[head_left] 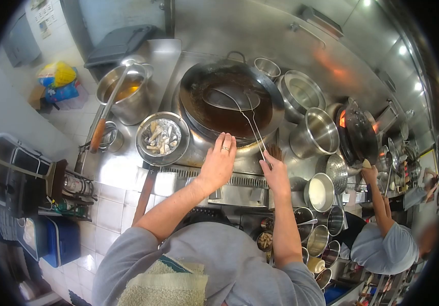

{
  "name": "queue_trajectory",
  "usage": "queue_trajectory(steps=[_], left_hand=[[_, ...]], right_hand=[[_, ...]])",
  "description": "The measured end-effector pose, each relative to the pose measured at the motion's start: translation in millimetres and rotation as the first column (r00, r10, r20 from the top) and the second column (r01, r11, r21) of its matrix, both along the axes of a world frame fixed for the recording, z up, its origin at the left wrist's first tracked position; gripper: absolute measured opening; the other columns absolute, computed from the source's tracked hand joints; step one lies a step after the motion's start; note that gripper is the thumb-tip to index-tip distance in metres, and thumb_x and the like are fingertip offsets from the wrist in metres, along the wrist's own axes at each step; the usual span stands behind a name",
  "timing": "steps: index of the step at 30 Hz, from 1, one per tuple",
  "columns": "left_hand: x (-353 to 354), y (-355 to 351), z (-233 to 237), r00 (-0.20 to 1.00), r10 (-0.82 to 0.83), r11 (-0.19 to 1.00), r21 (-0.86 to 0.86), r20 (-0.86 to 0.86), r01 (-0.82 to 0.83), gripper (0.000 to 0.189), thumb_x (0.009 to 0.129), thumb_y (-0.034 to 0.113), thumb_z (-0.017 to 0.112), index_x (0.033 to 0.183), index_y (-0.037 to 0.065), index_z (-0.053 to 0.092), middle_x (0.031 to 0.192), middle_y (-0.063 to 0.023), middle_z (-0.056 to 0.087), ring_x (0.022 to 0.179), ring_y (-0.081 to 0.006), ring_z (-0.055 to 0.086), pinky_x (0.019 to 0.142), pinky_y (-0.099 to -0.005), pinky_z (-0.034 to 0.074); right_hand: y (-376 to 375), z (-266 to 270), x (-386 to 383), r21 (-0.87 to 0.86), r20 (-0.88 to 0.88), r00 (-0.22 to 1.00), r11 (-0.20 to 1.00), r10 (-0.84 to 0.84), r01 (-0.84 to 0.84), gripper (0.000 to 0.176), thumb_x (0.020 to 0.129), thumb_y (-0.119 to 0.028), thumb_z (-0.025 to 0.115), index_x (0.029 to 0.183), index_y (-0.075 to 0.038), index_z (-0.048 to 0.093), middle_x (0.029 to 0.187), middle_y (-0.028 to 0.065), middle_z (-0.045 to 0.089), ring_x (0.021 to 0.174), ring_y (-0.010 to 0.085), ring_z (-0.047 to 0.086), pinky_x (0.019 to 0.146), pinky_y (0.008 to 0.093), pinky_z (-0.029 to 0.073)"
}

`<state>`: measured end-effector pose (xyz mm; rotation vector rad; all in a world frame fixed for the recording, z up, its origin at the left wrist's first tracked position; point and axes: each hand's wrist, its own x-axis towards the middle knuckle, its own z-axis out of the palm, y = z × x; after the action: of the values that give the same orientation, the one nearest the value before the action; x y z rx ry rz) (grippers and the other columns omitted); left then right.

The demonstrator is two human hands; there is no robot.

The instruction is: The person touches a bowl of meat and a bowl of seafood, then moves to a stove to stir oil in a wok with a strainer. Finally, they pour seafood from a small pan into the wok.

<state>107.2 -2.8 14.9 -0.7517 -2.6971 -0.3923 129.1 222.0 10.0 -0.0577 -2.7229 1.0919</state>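
A large dark wok with brown liquid in it sits on the burner in front of me. My right hand is closed on the long wire handle of a strainer, whose round mesh head lies in the wok. My left hand, with a ring on one finger, is open and flat, fingers stretched out at the wok's near rim. Left of that hand stands a metal bowl with pale elongated pieces of food in it. A bundle-like bamboo brush shows just behind my right hand.
At left stands a steel pot of amber liquid, a wooden-handled ladle across it. Steel pots and bowls crowd the right, with a bowl of white contents. Farther right, a co-worker reaches toward another wok near flames.
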Motion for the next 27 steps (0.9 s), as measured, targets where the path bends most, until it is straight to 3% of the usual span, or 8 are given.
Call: queue_trajectory(steps=[4,6,9,18,27], left_hand=[[0.0,-0.1,-1.3,1.000,-0.004,1.000,-0.013,0.002,0.004,0.065,0.083,0.007,0.058,0.143,-0.012,0.042,0.147,-0.0259,0.044,0.142,-0.0373,0.038,0.100,-0.0426,0.051],[-1.5,0.1,-2.6,1.000,-0.004,1.000,-0.008,0.010,0.004,0.066,0.083,0.007,0.059,0.143,-0.012,0.042,0.146,-0.0259,0.044,0.141,-0.0373,0.038,0.100,-0.0425,0.051],[-2.5,0.6,0.1,0.994,0.010,0.997,-0.081,0.106,-0.002,0.080,0.085,0.022,0.073,0.147,-0.010,0.036,0.152,-0.0253,0.037,0.145,-0.0385,0.032,0.111,-0.0445,0.044],[-3.1,0.4,0.8,0.995,0.002,0.998,-0.068,0.101,0.005,0.081,0.083,0.020,0.075,0.146,-0.011,0.036,0.150,-0.0261,0.038,0.144,-0.0383,0.033,0.111,-0.0440,0.044],[-3.2,-0.4,4.4,0.990,-0.009,0.999,-0.042,0.144,0.015,0.079,0.083,0.019,0.074,0.145,-0.012,0.036,0.150,-0.0266,0.038,0.144,-0.0396,0.033,0.114,-0.0440,0.041]], right_hand=[[11.2,3.0,21.4,0.052,-0.028,0.999,0.998,0.040,-0.039,0.039,0.089,-0.014,0.072,0.126,-0.001,0.068,0.104,0.0273,0.071,0.089,0.0393,0.072,0.082,0.0401,0.055],[10.4,24.4,35.2,0.040,0.060,0.998,0.999,0.013,-0.015,0.039,0.089,-0.014,0.073,0.126,-0.002,0.068,0.100,0.0276,0.070,0.085,0.0390,0.072,0.078,0.0401,0.055],[18.4,33.7,52.5,0.057,0.082,0.997,0.998,0.002,-0.006,0.039,0.089,-0.014,0.073,0.126,-0.003,0.068,0.094,0.0276,0.070,0.078,0.0383,0.070,0.074,0.0404,0.054],[55.8,69.3,87.8,0.116,0.109,0.993,0.991,0.046,-0.059,0.038,0.088,-0.011,0.072,0.125,-0.001,0.068,0.089,0.0254,0.070,0.072,0.0342,0.068,0.071,0.0390,0.052],[88.5,120.7,103.6,0.300,0.090,0.996,0.953,0.004,-0.031,0.036,0.087,-0.012,0.074,0.122,-0.004,0.071,0.079,0.0245,0.065,0.068,0.0387,0.063,0.067,0.0443,0.048]])
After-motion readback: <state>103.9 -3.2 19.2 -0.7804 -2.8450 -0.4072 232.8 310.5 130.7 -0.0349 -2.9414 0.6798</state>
